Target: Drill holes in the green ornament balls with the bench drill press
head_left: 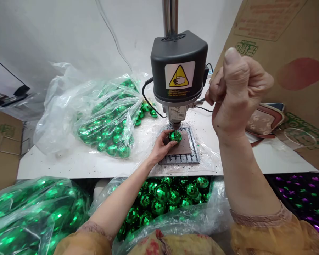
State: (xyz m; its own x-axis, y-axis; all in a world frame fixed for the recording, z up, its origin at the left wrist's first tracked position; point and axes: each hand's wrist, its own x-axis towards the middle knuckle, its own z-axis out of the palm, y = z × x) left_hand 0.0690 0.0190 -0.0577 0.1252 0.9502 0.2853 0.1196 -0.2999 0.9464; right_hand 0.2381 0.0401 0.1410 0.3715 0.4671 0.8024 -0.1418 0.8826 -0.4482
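A shiny green faceted ball [175,136] sits under the chuck of a black drill press [179,67]. Thumb and fingers of my left hand [163,144] are closed round its left side, holding it over a brown board [184,144] on the grey slotted base [195,156]. The drill bit meets the top of the ball. Raised at the right of the machine, my right hand [238,85] is curled in a fist around the feed lever [200,102], most of which the fingers hide.
Clear bags of green balls lie on the table [69,168] at left and below its front edge, one open bag [218,212] at my lap. Cardboard boxes [287,42] stand at both sides. A pouch [266,120] lies right. Dark shavings surround the base.
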